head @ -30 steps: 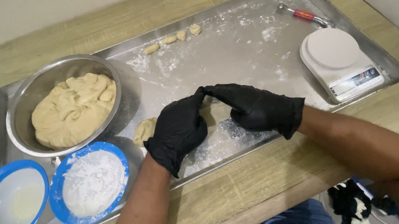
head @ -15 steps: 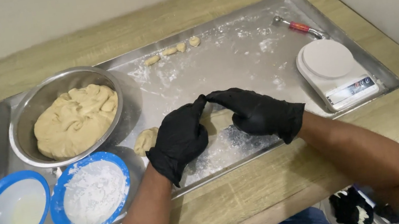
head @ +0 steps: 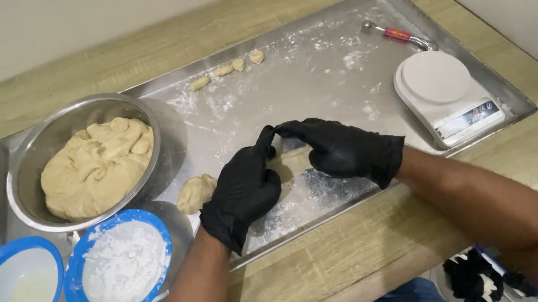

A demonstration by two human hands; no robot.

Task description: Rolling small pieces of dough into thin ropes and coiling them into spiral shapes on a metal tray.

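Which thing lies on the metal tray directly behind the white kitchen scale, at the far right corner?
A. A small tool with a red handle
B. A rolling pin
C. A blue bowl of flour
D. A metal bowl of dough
A. A small tool with a red handle lies on the metal tray just beyond the white kitchen scale; the bowls stand at the tray's left side, and no rolling pin is in view.

Both hands in black gloves, left hand (head: 241,191) & right hand (head: 346,149), fingertips meet over a dough piece (head: 293,163) near the tray (head: 334,12) front edge. Dough lump (head: 196,193) just left of them. Metal bowl (head: 85,166) w/ dough at left end. White scale (head: 449,95) at right end.
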